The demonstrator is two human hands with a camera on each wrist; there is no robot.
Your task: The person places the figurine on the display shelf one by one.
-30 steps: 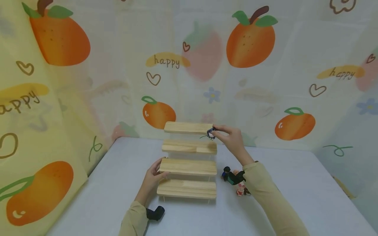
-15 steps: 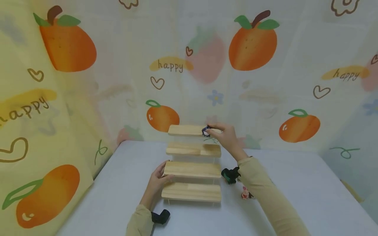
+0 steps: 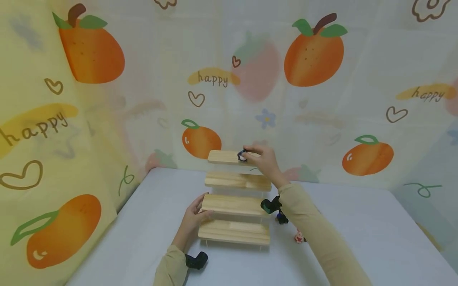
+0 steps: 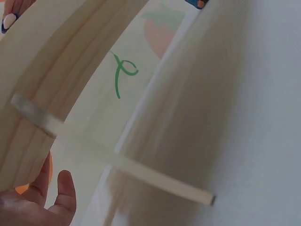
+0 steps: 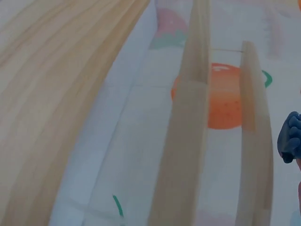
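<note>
In the head view a four-tier wooden display stand (image 3: 234,232) stands on the white table. My left hand (image 3: 191,220) grips the left end of its second tier from the bottom, thumb at the front edge. The left wrist view shows the fingers and thumb of that hand (image 4: 44,202) by a plank end. My right hand (image 3: 266,163) pinches a small dark blue and white figurine (image 3: 242,155) at the top tier (image 3: 220,156), right of its middle. In the right wrist view only part of the blue figurine (image 5: 291,139) shows, at the right edge.
Right of the stand, a dark figurine (image 3: 282,217) and a pink figurine (image 3: 299,237) are on the table, partly covered by the right sleeve (image 3: 318,226). A fruit-print cloth (image 3: 264,95) hangs behind. Black wrist cameras (image 3: 196,260) are strapped to both arms.
My right hand has carried the blue figurine leftward, from the right end of the top tier toward its middle. The left hand keeps its place on the stand. The head view has shifted slightly.
</note>
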